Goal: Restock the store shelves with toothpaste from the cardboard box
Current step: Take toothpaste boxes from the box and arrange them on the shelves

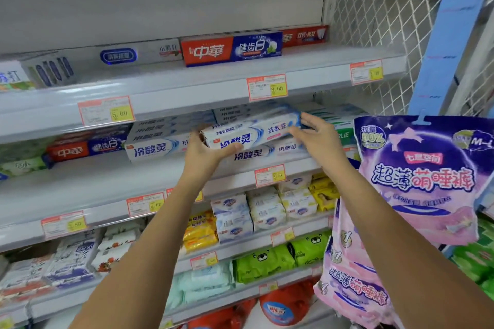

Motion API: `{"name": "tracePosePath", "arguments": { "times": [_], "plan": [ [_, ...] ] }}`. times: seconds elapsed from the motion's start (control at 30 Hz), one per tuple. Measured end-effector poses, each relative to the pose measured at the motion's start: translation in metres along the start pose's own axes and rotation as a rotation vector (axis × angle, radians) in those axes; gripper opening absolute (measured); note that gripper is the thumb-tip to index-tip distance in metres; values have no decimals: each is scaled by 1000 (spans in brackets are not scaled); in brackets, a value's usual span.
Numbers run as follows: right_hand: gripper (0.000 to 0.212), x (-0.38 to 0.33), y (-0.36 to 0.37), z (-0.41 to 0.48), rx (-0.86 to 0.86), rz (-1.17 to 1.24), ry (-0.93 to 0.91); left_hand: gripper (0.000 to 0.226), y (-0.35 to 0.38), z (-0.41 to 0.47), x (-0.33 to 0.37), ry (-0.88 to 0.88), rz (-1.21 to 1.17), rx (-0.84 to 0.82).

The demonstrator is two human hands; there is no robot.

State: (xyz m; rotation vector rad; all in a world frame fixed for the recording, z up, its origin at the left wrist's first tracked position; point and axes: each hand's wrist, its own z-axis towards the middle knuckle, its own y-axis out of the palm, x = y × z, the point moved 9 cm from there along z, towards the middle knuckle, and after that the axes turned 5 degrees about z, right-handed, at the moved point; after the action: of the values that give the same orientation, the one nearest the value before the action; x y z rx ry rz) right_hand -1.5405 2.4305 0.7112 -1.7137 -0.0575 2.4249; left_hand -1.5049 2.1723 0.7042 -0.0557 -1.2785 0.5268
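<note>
A white and blue toothpaste box (250,129) hangs tilted just in front of the second shelf (107,181), above a stack of the same boxes (160,145). My left hand (205,151) grips its left end from below, thumb curled over the front. At its right end, my right hand (319,135) touches it with straight fingers. A red and blue toothpaste box (231,49) lies on the top shelf (187,85). The cardboard box is out of view.
Purple and pink hanging packs (419,179) crowd the right side beside my right arm. Lower shelves hold soap and tissue packs (264,208) and green packs (264,262). A wire mesh panel (374,8) stands at the upper right. Price tags line the shelf edges.
</note>
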Motion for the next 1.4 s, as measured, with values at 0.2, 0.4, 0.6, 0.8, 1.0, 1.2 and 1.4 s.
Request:
{"name": "tracePosePath", "arguments": {
  "times": [0.2,0.4,0.6,0.8,1.0,1.2,1.4],
  "plan": [
    [46,-7,-7,-2,123,-545,-174,87,24,44,-4,12,39,-31],
    [52,27,13,-9,-50,-755,-173,69,44,72,-1,42,148,-234],
    [53,30,11,-7,-104,-778,-182,70,42,95,1,95,352,-346],
    [53,29,11,-6,-117,-771,-183,62,41,94,0,102,347,-364],
    [53,28,11,-5,-121,-738,-168,73,39,85,0,67,315,-333],
    [51,21,5,-9,-51,-635,-185,71,37,73,8,83,297,-321],
    [28,-10,1,-51,93,-468,-367,76,6,42,-6,100,301,-106]
  ]
}}
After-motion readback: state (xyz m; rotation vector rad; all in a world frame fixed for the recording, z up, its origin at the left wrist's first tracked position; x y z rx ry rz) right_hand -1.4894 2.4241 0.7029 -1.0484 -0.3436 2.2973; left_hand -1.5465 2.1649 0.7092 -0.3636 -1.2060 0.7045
